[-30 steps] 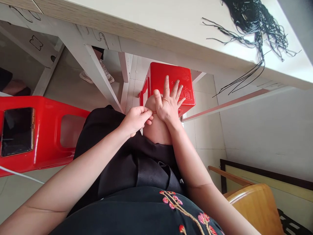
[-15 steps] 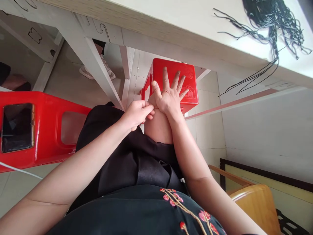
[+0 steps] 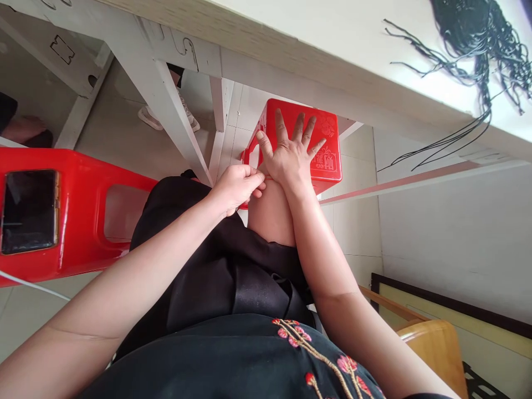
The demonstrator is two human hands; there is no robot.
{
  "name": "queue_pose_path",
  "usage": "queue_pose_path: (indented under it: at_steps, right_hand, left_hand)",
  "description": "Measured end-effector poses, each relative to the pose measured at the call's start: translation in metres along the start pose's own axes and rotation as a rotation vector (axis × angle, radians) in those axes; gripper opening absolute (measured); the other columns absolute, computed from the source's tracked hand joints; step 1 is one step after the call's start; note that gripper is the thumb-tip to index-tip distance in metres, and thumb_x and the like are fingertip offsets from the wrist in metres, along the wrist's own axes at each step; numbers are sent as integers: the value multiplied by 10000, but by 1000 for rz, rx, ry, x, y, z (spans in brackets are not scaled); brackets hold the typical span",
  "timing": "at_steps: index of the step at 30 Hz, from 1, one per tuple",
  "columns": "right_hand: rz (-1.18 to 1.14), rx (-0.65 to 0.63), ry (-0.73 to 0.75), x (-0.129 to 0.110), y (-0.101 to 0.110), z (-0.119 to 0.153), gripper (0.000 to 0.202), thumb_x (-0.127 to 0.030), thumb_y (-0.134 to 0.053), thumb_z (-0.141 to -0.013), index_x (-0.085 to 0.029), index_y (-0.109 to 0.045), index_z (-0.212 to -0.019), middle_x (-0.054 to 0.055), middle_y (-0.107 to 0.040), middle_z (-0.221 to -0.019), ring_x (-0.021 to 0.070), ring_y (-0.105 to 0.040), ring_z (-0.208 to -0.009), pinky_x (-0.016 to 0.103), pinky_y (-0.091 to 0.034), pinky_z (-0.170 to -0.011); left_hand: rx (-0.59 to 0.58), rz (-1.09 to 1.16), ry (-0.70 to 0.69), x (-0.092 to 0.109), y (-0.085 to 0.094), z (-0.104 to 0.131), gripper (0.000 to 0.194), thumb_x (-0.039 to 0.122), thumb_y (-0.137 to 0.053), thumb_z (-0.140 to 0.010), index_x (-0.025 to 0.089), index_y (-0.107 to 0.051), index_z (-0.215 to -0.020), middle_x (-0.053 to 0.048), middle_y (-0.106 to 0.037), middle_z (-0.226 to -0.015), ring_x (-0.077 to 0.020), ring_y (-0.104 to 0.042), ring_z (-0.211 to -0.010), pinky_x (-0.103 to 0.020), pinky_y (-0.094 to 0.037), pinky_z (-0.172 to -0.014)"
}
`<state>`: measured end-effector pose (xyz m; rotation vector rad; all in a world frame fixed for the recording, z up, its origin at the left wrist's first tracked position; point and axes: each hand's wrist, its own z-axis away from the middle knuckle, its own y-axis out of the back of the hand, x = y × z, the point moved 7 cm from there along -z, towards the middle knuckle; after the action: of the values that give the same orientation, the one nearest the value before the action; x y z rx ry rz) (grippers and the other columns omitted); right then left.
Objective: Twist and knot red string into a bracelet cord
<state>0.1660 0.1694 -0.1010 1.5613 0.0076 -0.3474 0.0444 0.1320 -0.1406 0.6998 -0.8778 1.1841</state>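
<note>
My left hand [image 3: 240,188] is closed in a pinch beside my bare knee [image 3: 272,208]. What its fingertips hold is too small to make out; a thin reddish line shows on the skin between the two hands. Over the front of the knee my right hand [image 3: 291,158] is open, fingers spread wide, its heel near the leg. Behind those fingers stands a red plastic stool [image 3: 328,130] with pale printing on its top.
A white table [image 3: 324,33] overhangs from above, with a bundle of black cords [image 3: 477,44] trailing over its edge. At left, a phone [image 3: 30,210] lies on another red stool [image 3: 78,221]. A wooden chair [image 3: 436,349] is at lower right. Another person's shoe [image 3: 150,117] shows beyond the table legs.
My right hand has shifted slightly forward over the knee and tipped, showing more of its back. The left hand keeps its pinch. The whole view has swung a little.
</note>
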Motion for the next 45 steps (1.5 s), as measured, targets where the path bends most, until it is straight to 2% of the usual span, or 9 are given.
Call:
queue_pose_path:
  at_steps: [9, 18, 33, 40, 45]
  right_hand:
    - [19, 31, 17, -1, -2, -9, 769, -709, -152, -914, -273, -195, -1546, 142, -210, -1605, 401, -20, -1491, 757, 4, -1069]
    - [-23, 11, -7, 0, -1, -8, 752, -698, -192, -920, -277, -210, -1543, 142, -215, -1606, 369, -14, -1500, 716, -1, -1103]
    - [-1, -5, 0, 0, -5, -12, 757, -690, -157, -921, -269, -179, -1549, 143, -228, -1597, 379, -13, -1497, 745, 24, -1076]
    - [5, -19, 1, -1, -6, -15, 764, -691, -160, -922, -251, -205, -1545, 144, -239, -1594, 389, -29, -1494, 741, 1, -1086]
    - [7, 0, 0, -2, -1, -14, 738, -668, -173, -939, -243, -240, -1538, 160, -237, -1594, 376, -27, -1497, 702, -38, -1115]
  left_hand:
    - [-9, -24, 10, 4, 1, -4, 189, 102, -588, -807, 147, -596, -623, -12, -609, -617, -74, -525, -477, -178, -299, -357]
    - [-36, -106, -33, 5, 4, -8, 176, 145, -611, -801, 154, -618, -626, -8, -607, -607, -52, -443, -442, -187, -286, -401]
    - [-34, -81, -24, 8, 5, -7, 154, 127, -621, -778, 154, -625, -627, -13, -636, -630, -58, -442, -471, -194, -293, -424]
    - [-38, -80, 2, 4, 7, -12, 164, 168, -639, -782, 160, -627, -618, -29, -627, -641, -62, -429, -444, -195, -259, -391]
    - [-55, -67, -1, 1, 6, -15, 154, 188, -651, -779, 164, -636, -627, -32, -637, -664, -57, -429, -444, -191, -283, -401]
